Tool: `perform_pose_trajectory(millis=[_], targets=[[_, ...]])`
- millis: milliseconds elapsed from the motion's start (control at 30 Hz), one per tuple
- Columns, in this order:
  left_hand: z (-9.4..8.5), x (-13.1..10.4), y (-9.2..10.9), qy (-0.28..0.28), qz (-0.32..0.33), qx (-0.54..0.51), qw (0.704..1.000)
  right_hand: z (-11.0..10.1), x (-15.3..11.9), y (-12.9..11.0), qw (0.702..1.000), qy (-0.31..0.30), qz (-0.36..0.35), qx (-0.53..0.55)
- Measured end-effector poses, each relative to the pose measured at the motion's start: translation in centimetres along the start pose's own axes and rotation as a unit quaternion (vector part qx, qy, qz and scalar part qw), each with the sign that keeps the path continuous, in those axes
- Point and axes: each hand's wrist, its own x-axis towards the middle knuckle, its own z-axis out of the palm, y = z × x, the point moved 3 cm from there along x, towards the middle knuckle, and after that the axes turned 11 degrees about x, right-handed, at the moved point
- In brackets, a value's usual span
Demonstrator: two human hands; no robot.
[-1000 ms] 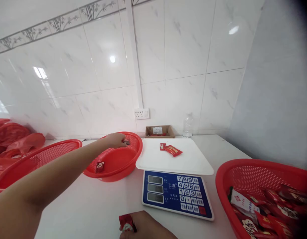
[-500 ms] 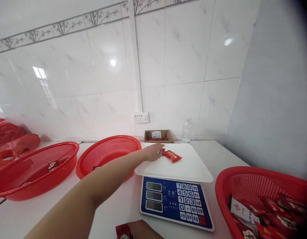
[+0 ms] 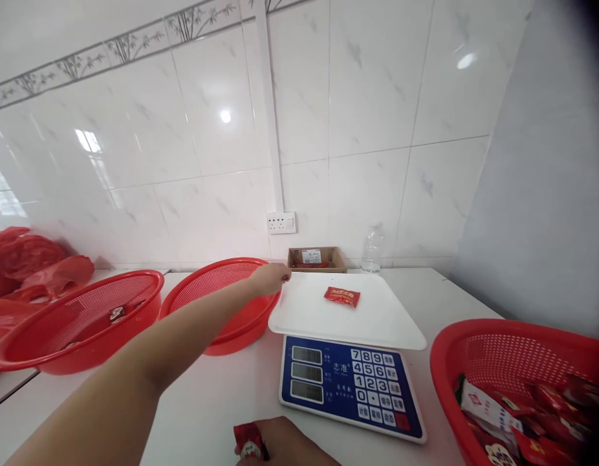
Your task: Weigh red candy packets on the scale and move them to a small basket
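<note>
My left hand [image 3: 272, 279] is closed at the left edge of the scale's white pan [image 3: 319, 323], beside the right rim of a red mesh basket [image 3: 241, 333]. The small red packet it was touching is no longer on the pan, and the fingers hide what they hold. One red packet with gold lettering [image 3: 342, 296] lies flat on the pan. Near the bottom edge, my right hand [image 3: 290, 443] grips a red wrapped packet with a white label [image 3: 250, 441], in front of the scale's blue keypad panel [image 3: 336, 369].
At the right, a red basket [image 3: 442, 362] holds several packets. Another red basket [image 3: 156, 301] with a few packets stands at the left, near red plastic bags [image 3: 32, 262]. Behind the scale are a cardboard box [image 3: 338, 259] and a clear bottle [image 3: 373, 249] by the tiled wall.
My left hand has moved left from mid-pan to its edge and closed; one of two packets is gone from the pan. My right hand still holds its packet. The view has shifted slightly.
</note>
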Motion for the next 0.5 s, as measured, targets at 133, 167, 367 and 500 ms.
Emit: perform_pose_trajectory(millis=[133,167,367,500], targets=[[-1.3,-1.9,-4.7,-0.008,-0.072,0.01,0.997,0.2,0.9,0.8,0.999,-0.015,-0.028,-0.007],[-1.4,-2.4,-5.6,-0.018,-0.085,0.011,0.996,0.3,1.0,0.8,0.999,-0.015,-0.031,-0.007],[-0.5,-3.7,-7.1,-0.025,-0.111,-0.012,0.993,0.3,0.2,-0.3,0.999,-0.009,-0.031,-0.007],[-0.2,-1.9,-3.2,0.036,-0.071,-0.045,0.996,0.3,0.3,-0.2,0.999,-0.009,-0.038,0.001]])
